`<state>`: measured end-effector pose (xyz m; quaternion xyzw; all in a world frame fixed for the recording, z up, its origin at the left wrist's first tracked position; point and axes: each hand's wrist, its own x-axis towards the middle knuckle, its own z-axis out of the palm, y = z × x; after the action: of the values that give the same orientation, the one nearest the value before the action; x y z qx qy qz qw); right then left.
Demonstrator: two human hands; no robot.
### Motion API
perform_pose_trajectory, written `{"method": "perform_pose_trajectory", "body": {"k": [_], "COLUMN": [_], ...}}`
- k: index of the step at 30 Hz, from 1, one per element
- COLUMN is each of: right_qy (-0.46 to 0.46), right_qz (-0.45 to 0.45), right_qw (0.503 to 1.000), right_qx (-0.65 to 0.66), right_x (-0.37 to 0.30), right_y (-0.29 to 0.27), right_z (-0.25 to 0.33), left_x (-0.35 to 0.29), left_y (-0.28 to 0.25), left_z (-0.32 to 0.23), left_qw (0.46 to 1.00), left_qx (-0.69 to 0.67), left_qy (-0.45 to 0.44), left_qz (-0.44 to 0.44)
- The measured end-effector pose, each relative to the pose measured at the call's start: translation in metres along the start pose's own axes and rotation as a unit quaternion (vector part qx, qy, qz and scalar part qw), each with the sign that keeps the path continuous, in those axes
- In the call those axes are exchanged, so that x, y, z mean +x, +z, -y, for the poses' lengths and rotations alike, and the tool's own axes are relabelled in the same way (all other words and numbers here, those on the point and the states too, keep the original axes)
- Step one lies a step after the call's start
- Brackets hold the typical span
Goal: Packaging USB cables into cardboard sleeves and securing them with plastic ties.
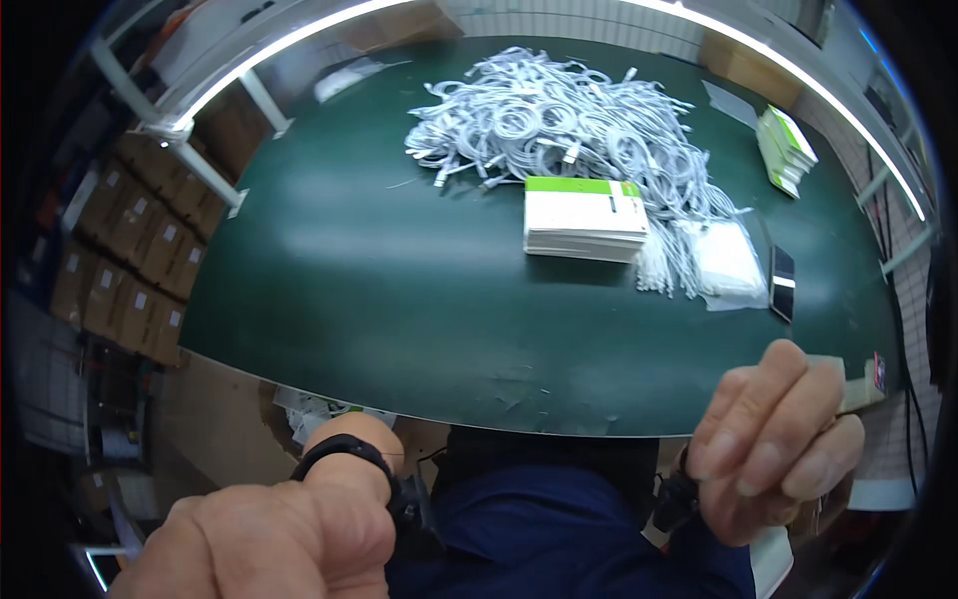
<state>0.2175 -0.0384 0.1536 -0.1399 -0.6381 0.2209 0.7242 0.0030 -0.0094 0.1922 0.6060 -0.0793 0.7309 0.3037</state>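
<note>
As I watch from my remote station, the stack (582, 222) sits right of the middle of the table (349, 290), at the near side of the cables (534, 120). Stack: flat oblong pieces, white edges layered like paper, bright green band along the far side. Cables: pale grey, smooth-coated, wound into loose rings and heaped in a tangle, plugs poking out. Right of the stack, strands (654, 265), thin and white, fan out beside a bag (728, 262) of crinkled clear film with white contents. Just right of that I log a slab (781, 285): dark, glossy, straight-edged. Farther back, a second pile (785, 150), also green and white, layers uneven. Table top: dark green, soft sheen, scuffed near the front edge.

Right hand (773, 444), near the table's front right: fingers bent inward; I cannot tell whether they pinch anything. Left hand (264, 544), low at left: back showing, fingers out of sight; grip, I cannot tell. Black band (344, 447) round its wrist. Beyond the table's left, cartons (135, 265): brown cardboard, pale labels, stacked.
</note>
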Motion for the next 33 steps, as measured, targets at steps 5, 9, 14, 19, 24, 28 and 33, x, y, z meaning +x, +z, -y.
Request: {"method": "perform_pose_trajectory", "body": {"k": [5,9,14,19,24,28,33], "right_qy": [0.019,0.008,-0.025,-0.065,-0.09,0.092,0.292], "right_qz": [-0.035,0.025,0.039,0.067,-0.045,-0.044,-0.064], "right_qw": [0.995,0.997,0.996,0.992,0.993,0.99,0.952], "right_qx": [0.088,0.072,0.075,0.083,0.065,-0.097,-0.065], "right_x": [0.006,0.013,0.026,0.037,0.012,0.007,-0.002], "right_y": [-0.002,-0.008,-0.006,0.011,0.004,-0.002,-0.008], "right_z": [0.043,0.052,0.051,0.038,-0.017,-0.084,-0.166], "left_x": [0.008,0.003,0.009,0.01,0.016,-0.004,-0.029], "left_y": [-0.008,-0.003,-0.008,-0.015,-0.056,-0.088,-0.148], "left_z": [-0.016,-0.008,-0.001,0.002,0.044,0.156,0.271], "left_qw": [0.999,1.0,1.0,1.0,0.988,0.947,0.84], "left_qx": [0.035,0.016,-0.008,-0.024,0.093,0.259,0.414], "left_qy": [0.004,-0.005,-0.006,0.016,0.038,-0.174,-0.278], "left_qz": [0.009,0.004,0.001,-0.001,0.114,0.071,0.212]}}
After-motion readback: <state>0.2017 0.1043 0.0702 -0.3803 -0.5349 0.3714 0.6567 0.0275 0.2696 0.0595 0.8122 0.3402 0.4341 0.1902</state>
